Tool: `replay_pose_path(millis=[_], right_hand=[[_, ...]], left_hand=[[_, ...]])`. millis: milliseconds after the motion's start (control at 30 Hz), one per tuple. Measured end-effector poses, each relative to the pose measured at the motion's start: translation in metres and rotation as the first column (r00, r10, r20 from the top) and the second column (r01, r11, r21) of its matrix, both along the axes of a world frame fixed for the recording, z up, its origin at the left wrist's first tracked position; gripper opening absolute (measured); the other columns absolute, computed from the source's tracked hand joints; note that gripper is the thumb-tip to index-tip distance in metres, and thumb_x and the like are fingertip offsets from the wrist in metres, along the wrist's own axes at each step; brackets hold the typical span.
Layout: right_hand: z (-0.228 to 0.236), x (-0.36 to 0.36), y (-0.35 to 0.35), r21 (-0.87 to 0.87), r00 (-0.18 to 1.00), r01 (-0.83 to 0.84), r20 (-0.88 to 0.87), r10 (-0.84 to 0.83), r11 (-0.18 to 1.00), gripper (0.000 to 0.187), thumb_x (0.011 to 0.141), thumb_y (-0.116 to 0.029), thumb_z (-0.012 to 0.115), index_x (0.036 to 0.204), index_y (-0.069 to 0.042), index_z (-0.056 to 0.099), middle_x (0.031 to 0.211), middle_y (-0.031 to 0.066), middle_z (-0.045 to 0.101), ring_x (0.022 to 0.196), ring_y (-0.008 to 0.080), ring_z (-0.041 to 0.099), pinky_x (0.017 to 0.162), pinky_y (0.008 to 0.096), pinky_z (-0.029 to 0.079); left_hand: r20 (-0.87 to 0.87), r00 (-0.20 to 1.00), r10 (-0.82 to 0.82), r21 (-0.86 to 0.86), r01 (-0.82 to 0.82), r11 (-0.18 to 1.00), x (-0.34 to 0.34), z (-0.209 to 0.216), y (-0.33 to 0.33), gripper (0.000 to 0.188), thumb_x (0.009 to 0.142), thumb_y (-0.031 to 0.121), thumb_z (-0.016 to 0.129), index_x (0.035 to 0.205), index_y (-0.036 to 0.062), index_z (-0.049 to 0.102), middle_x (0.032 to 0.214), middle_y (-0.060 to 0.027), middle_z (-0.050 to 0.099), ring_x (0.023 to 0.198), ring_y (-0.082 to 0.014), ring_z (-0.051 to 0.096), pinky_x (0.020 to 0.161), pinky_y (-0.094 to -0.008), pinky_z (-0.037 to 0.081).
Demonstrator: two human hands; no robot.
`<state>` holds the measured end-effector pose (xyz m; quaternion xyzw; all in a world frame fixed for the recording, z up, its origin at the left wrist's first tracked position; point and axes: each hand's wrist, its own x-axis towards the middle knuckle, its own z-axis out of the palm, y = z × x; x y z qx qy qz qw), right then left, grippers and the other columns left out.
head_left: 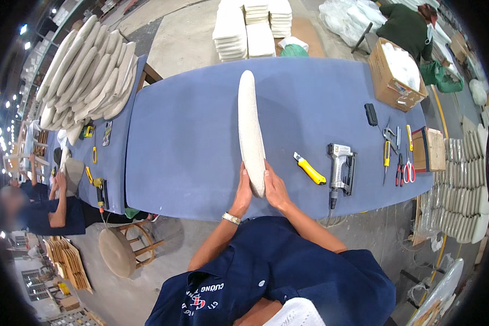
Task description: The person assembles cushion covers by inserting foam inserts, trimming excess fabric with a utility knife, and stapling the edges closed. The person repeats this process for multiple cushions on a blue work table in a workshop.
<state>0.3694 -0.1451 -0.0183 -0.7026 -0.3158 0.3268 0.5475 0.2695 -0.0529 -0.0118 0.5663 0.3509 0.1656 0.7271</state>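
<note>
A cream fabric-covered pad [250,119], long and slightly curved, stands edge-on over the middle of the blue-covered table [190,136]. Its near end is between my two hands. My left hand [243,191] presses on its left side, and a metal-banded watch [231,218] circles that wrist. On the opposite side my right hand [276,188] grips it, fingers partly hidden behind the pad. A yellow utility knife [311,170] lies to the right of my right hand. Beyond the knife is a grey staple gun [339,171].
Red-handled scissors [408,173], a yellow screwdriver [386,155] and pliers lie at the table's right, near a wooden box [428,149]. A cardboard box [394,81] sits at the far right corner. Pads [92,70] are piled on the left table, where a co-worker [54,209] works.
</note>
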Motion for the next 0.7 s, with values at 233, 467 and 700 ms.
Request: replay_pose_path(millis=[233,467,700], right_hand=[[0.02,0.066,0.087,0.203,0.977,-0.054,0.213,0.009,0.978,0.061,0.112,-0.032,0.025,0.164,-0.003,0.011,0.171,0.021,0.005,0.158,0.036,0.005,0.128,0.0428,0.01],[0.01,0.094,0.14,0.27,0.987,-0.045,0.16,0.002,0.962,0.062,0.112,-0.035,0.023,0.163,-0.001,0.01,0.171,0.0216,-0.002,0.159,0.0335,-0.002,0.128,0.0425,0.004],[0.006,0.156,0.208,0.238,0.966,-0.06,0.26,-0.004,0.969,0.061,0.112,-0.039,0.023,0.16,-0.001,0.029,0.171,0.0225,0.004,0.157,0.0432,-0.004,0.127,0.0517,0.002]], left_hand=[[-0.055,0.991,-0.118,0.377,0.13,0.917,0.099,0.046,0.094,0.065,0.113,0.043,0.022,0.163,0.0013,0.014,0.17,-0.0186,0.009,0.158,-0.0299,0.005,0.128,-0.0401,0.009],[-0.083,0.981,-0.174,0.505,0.192,0.842,0.181,0.026,0.192,0.065,0.113,0.043,0.02,0.163,0.0017,0.014,0.171,-0.0204,0.004,0.159,-0.0312,0.0,0.128,-0.042,0.006],[0.019,0.991,-0.134,0.441,0.112,0.89,0.175,0.025,0.18,0.067,0.112,0.047,0.019,0.163,0.0023,0.015,0.171,-0.0174,0.011,0.158,-0.0292,0.007,0.128,-0.0379,0.01]])
